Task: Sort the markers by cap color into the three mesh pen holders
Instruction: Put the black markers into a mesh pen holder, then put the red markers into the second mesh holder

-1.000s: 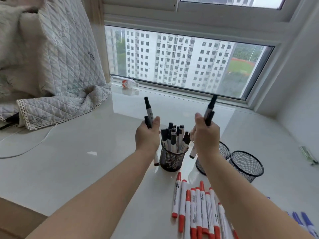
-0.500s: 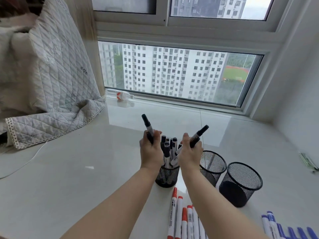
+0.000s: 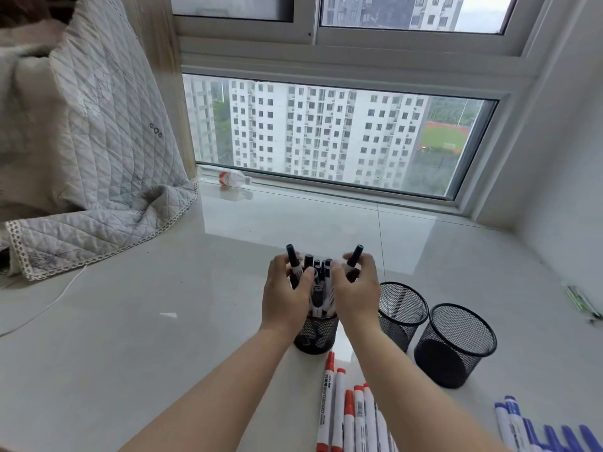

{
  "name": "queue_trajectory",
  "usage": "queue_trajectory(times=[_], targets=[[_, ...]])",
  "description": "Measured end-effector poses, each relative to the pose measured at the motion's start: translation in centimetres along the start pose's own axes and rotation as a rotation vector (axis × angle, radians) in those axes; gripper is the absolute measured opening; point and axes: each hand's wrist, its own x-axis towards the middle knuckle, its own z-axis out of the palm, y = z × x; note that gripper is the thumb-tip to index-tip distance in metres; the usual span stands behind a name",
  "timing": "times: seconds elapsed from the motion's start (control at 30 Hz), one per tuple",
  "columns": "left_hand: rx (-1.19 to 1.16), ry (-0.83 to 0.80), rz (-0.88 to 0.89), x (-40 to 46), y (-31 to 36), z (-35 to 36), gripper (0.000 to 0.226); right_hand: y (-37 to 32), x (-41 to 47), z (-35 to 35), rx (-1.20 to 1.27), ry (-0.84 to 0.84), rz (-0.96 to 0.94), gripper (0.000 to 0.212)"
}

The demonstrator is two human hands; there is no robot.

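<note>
2 hands over left holder | left hand, right hand each grip black markers

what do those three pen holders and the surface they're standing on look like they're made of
The pen holders look like black wire mesh, probably painted metal: you see through the walls, and each has a solid rim. The surface looks like polished stone or glazed tile: pale, glossy, mirroring the window, with a thin seam running across it.

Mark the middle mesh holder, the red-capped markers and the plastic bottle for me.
middle mesh holder (image 3: 403,298): head view, near rim.
red-capped markers (image 3: 348,402): head view, one red cap.
plastic bottle (image 3: 228,179): head view, red label.
</note>
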Motion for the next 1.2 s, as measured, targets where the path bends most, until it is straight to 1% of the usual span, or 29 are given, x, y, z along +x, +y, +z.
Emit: queue_trajectory(times=[0.03, 0.13, 0.17, 0.23, 0.33, 0.43, 0.53, 0.6, 0.7, 0.77, 0.83, 0.87, 0.93, 1.03, 1.13, 1.2], targets=[[0.019, -0.009, 0.035, 0.2, 0.3, -0.1, 0.023, -0.2, 0.1, -0.2, -0.014, -0.001, -0.026, 0.016], [0.247, -0.023, 0.214, 0.7, 0.8, -0.6, 0.05, 0.0, -0.1, -0.7, -0.118, -0.05, -0.141, 0.044], [0.321, -0.02, 0.255, 0.8, 0.8, -0.7, 0.055, 0.1, -0.3, -0.9, -0.148, -0.062, -0.164, 0.05], [0.394, -0.023, 0.282, 0.8, 0.8, -0.9, 0.052, 0.4, -0.4, -1.0, -0.195, -0.08, -0.196, 0.048], [0.443, -0.037, 0.322, 0.4, 0.7, -1.0, 0.036, 0.7, -0.6, -1.1, -0.2, -0.093, -0.204, 0.038], [0.481, -0.099, 0.313, -0.4, -0.1, -1.1, 0.026, 1.2, -1.4, -1.1, -0.272, -0.15, -0.218, 0.037], [0.523, -0.15, 0.306, -1.4, -1.1, -1.5, 0.031, 2.1, -2.1, -1.5, -0.442, -0.216, -0.301, 0.035], [0.53, -0.174, 0.296, -1.6, -1.1, -1.8, 0.034, 2.2, -2.3, -1.7, -0.502, -0.237, -0.294, 0.035], [0.513, -0.256, 0.23, -1.5, -0.4, -2.1, 0.037, 1.7, -2.2, -2.2, -0.553, -0.309, -0.243, 0.039], [0.542, -0.302, 0.198, -1.4, 0.1, -2.5, 0.04, 1.0, -2.2, -2.6, -0.579, -0.364, -0.218, 0.045], [0.617, -0.288, 0.219, -1.8, 0.6, -2.8, 0.046, 0.3, -2.6, -3.2, -0.543, -0.364, -0.203, 0.052], [0.638, -0.254, 0.249, -2.2, 0.9, -2.9, 0.047, 0.1, -3.0, -3.7, -0.508, -0.343, -0.203, 0.054], [0.601, -0.15, 0.316, -3.6, 1.4, -3.0, 0.045, -0.1, -4.0, -4.8, -0.44, -0.291, -0.196, 0.051], [0.531, -0.036, 0.371, -6.1, 1.4, -3.2, 0.035, 0.2, -5.5, -7.4, -0.39, -0.21, -0.112, 0.035], [0.524, -0.078, 0.304, -8.7, 0.7, -3.2, 0.029, 0.9, -7.2, -10.2, -0.407, -0.177, -0.03, 0.021], [0.532, -0.144, 0.229, -10.2, 0.0, -3.0, 0.026, 1.4, -8.3, -11.8, -0.446, -0.171, 0.006, 0.018]])
